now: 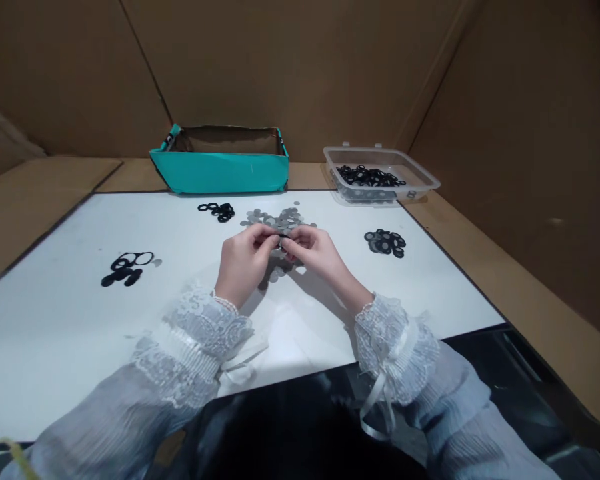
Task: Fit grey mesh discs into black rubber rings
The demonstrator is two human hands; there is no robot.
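Finger-pinching a black piece (283,236) with left hand (245,259) and right hand (316,252), probably steadying it and keeping grey discs (287,219) handy

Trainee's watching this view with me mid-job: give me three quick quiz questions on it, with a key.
1. True or false: the teal open-topped box stands to the left of the clear plastic tub.
2. What can be seen inside the tub?
A) small black rings
B) wooden sticks
C) red beads
3. Fill in: the left hand and the right hand meet over a scattered pile of flat, round, grey ____.

Key: 1 true; 2 A; 3 discs.
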